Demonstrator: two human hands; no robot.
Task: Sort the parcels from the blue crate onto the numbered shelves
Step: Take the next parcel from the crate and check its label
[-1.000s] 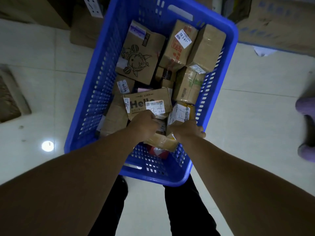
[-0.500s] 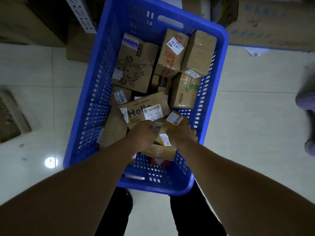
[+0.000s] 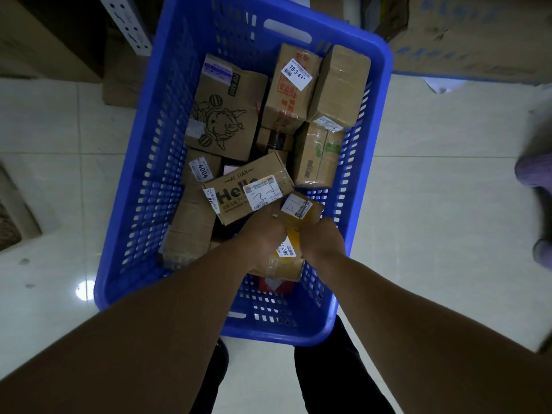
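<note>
Mo: Pale tiled floor (image 3: pixel 433 204), dim stockroom. Cardboard cartons (image 3: pixel 478 34) along the far side, perforated shelf upright (image 3: pixel 128 25) top left. We can't read any shelf numbers. Blue crate (image 3: pixel 385 115) stands on the floor right in front of our feet.

Jin: Hands?

Mo: Both inside the crate, at the near end. Left hand (image 3: pixel 263 234) and right hand (image 3: pixel 324 240) grip one small yellow-taped parcel (image 3: pixel 301 209) from either side, fingers curled round it, fingertips hidden. Neither hand is nearer; it sits centred between them.

Jin: Orientation?

Mo: Long axis runs away from us, far end tipped slightly right. White label on the far end. Another shows between the wrists, reading 56-2-2 with the rest cut off. We judge that's the shelf code.

Jin: So lift up and back toward us?

Mo: We think so. Hello box (image 3: pixel 239 198) is just beside it on the left, a flat brown box (image 3: pixel 277 267) lies under it, and the crate wall is near on the right.

Jin: Rest of the crate?

Mo: Well filled.
- Far left: cartoon-print box (image 3: pixel 224 115).
- Far end: 78-3 box (image 3: pixel 291 88) and a plain taped box (image 3: pixel 340 85).
- Right wall: green-taped box (image 3: pixel 316 156).
- Left wall: 404 box (image 3: pixel 203 168) and a long taped box (image 3: pixel 191 231).
- Under the near pile: something red (image 3: pixel 273 285), can't tell what.

Jin: Progress?

Mo: Early, we reckon.
</note>
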